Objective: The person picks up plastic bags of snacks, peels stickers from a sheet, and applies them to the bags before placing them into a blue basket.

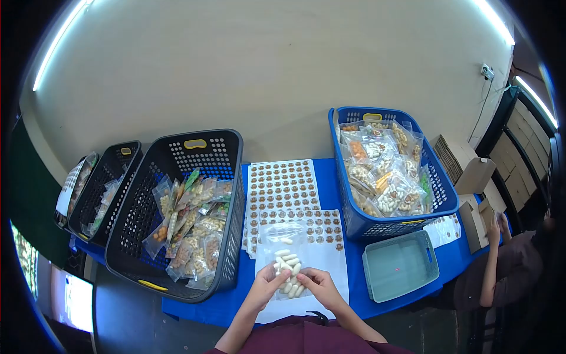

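Observation:
A clear plastic bag of white, capsule-shaped pieces is held between my two hands, above the sticker sheets. My left hand grips the bag's left side, its thumb over the white pieces. On the opposite side, the fingers of my right hand pinch the bag's lower right part. Behind the bag lie sheets of round brown stickers, partly overlapping on the blue tablecloth. The bag and my hands hide part of the front sheet.
At left stands a black basket with filled bags, beside smaller dark baskets. A blue basket full of bags and a pale green tray are at right. A co-worker's hand is near cardboard boxes.

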Action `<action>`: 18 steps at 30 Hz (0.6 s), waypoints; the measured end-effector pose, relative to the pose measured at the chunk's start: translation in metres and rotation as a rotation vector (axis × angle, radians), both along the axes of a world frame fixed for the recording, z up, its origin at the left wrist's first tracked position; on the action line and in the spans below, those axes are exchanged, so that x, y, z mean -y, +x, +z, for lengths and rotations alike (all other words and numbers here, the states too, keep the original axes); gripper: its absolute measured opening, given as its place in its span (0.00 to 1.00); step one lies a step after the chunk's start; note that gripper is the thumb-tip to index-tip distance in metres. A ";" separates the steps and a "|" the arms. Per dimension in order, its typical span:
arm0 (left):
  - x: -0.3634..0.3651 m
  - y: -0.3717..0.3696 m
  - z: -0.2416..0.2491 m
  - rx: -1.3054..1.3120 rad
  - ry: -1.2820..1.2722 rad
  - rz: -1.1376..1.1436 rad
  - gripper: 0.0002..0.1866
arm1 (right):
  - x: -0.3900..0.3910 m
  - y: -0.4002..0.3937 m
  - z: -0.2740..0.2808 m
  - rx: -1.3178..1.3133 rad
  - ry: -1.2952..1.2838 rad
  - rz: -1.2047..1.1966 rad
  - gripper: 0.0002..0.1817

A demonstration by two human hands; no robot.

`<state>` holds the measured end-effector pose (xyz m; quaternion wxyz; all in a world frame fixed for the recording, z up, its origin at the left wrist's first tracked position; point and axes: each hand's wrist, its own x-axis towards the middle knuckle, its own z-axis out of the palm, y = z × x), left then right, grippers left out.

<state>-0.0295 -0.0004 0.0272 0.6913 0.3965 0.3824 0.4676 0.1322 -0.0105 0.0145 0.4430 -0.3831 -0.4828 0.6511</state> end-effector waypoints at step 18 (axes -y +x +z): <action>0.016 -0.100 0.054 -0.052 0.325 0.696 0.21 | -0.071 0.094 -0.230 1.186 0.012 -0.462 0.36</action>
